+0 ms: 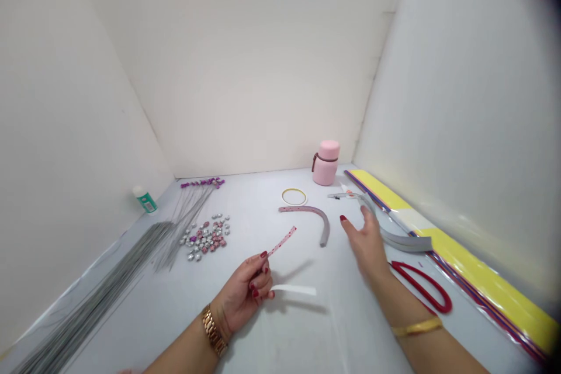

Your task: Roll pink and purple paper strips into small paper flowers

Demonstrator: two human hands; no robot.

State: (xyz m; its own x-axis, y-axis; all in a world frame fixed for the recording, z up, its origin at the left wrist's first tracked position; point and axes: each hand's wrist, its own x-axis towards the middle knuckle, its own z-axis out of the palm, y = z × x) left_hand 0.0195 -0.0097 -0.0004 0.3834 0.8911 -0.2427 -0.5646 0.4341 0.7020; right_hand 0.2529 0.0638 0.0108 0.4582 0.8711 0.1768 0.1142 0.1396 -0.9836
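Spreading across the whole lower view, the pale counter (280, 327) carries everything. A long yellow sheet pack (482, 280) runs along its edge from one o'clock down to four o'clock. At eight o'clock lies a big bundle of grey wires (87, 310). The right hand (368, 245) hovers just right of centre, fingers spread and holding nothing, just beside a curved grey band (401, 238). The left hand (245, 292), at six o'clock, has its grip pinched on a thin pink dotted strip (283, 241) that points up toward one o'clock; a white strip (295, 290) sticks out from under its fingers toward three o'clock. Red scissors (423, 283) lie at four o'clock. A pink jar (326, 162) stands at twelve o'clock. A heap of beads (205, 238) sits at ten o'clock.
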